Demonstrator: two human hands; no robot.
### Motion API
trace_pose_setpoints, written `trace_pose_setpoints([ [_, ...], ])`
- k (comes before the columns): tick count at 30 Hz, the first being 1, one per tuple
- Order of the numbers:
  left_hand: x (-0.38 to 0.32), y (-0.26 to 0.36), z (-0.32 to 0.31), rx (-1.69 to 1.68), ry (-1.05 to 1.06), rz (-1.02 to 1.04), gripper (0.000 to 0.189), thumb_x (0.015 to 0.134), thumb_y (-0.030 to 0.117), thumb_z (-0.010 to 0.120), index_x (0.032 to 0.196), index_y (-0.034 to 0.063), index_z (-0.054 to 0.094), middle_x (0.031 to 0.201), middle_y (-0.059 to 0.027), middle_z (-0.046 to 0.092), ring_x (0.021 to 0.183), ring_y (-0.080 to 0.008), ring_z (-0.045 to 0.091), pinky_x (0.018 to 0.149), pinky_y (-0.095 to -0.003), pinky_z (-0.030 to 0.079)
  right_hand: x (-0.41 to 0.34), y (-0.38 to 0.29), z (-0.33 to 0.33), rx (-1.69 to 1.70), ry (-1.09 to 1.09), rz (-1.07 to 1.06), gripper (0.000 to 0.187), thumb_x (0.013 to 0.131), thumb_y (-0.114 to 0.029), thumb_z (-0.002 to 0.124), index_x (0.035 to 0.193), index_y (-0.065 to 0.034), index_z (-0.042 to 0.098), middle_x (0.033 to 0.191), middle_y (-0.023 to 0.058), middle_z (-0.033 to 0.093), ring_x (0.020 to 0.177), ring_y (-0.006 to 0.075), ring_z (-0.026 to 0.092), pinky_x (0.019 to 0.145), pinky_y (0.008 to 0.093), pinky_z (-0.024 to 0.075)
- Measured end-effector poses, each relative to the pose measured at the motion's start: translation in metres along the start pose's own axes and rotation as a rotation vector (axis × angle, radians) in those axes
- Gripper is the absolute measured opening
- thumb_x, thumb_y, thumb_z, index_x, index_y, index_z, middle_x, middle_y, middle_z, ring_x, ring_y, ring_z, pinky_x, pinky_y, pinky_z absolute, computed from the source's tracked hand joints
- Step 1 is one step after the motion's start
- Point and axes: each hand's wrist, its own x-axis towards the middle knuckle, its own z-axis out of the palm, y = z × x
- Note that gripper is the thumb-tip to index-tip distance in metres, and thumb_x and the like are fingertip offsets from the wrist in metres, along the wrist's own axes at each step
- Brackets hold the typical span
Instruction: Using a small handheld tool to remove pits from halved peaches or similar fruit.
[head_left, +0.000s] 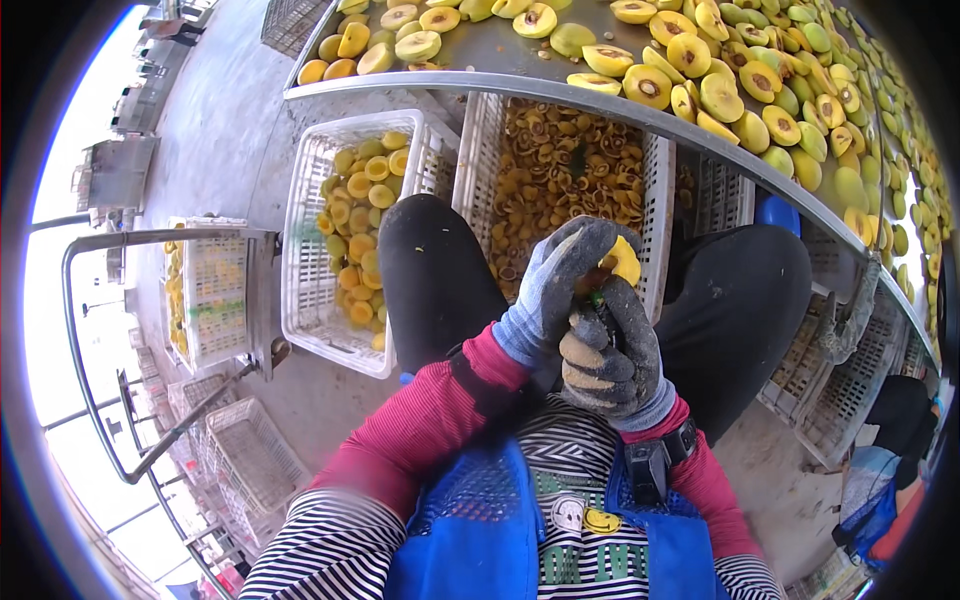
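In front of my lap, both gloved hands meet over a crate. My left hand (551, 285), in a grey-coated blue glove, is closed around a yellow stone-fruit half (625, 262), mostly covered by the fingers. Just below it, my right hand (616, 360) is wrapped around a small hand tool (597, 300) with a bit of green showing. The tool's working end is hidden at the fruit. Beneath the hands, a white plastic crate (471, 161) holds many brown-yellow cut scraps (570, 165). By my left knee stands another white crate (300, 262) with hollowed fruit halves (361, 225).
A metal-rimmed table (480, 81) crosses the top, spread with halved stone fruit (720, 97). At left are a metal-railed cart (165, 238) and a filled crate (217, 292). More crates (847, 382) stand under the table at right. Another person (877, 480) sits at far right.
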Motion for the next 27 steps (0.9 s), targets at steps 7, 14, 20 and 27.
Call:
trace_pose_setpoints([
  [7, -0.003, 0.035, -0.007, 0.297, -0.148, 0.093, 0.036, 0.083, 0.030, 0.058, 0.102, -0.0011, 0.059, 0.096, -0.0075, 0.061, 0.088, -0.0138, 0.057, 0.078, -0.0273, 0.046, 0.002, 0.012, 0.012, 0.085, -0.049, 0.053, 0.053, 0.093, -0.055, 0.034, 0.093, -0.0061, 0.053, 0.055, 0.0007, 0.046, 0.034, 0.0076, 0.040, 0.029, 0.0203, 0.0347],
  [14, -0.010, 0.021, -0.003, -0.350, 0.059, 0.025, 0.041, 0.087, 0.037, 0.054, 0.101, -0.0014, 0.059, 0.097, -0.0110, 0.062, 0.085, -0.0166, 0.060, 0.077, -0.0316, 0.049, 0.014, 0.019, 0.012, 0.040, -0.144, 0.073, 0.047, 0.092, -0.054, 0.040, 0.087, -0.0081, 0.044, 0.051, -0.0003, 0.041, 0.032, 0.0061, 0.038, 0.027, 0.0181, 0.0312],
  [20, -0.022, 0.029, -0.047, -0.155, 0.403, 0.059, 0.045, 0.094, 0.040, 0.042, 0.105, -0.0003, 0.058, 0.082, -0.0068, 0.064, 0.065, -0.0114, 0.059, 0.059, -0.0209, 0.048, 0.006, -0.004, -0.001, 0.077, -0.038, -0.012, 0.049, 0.096, -0.048, 0.033, 0.101, -0.0036, 0.054, 0.055, -0.0016, 0.037, 0.040, 0.0060, 0.035, 0.031, 0.0183, 0.0304],
  [27, -0.113, 0.015, -0.320, 0.834, 1.140, -0.047, 0.045, 0.082, 0.020, 0.068, 0.116, -0.0043, 0.051, 0.096, -0.0125, 0.058, 0.084, -0.0161, 0.057, 0.072, -0.0282, 0.049, 0.016, -0.002, 0.020, -0.254, 0.241, -0.036, 0.040, 0.096, -0.039, 0.040, 0.109, -0.0038, 0.054, 0.063, 0.0002, 0.037, 0.050, 0.0084, 0.036, 0.038, 0.0205, 0.0315],
])
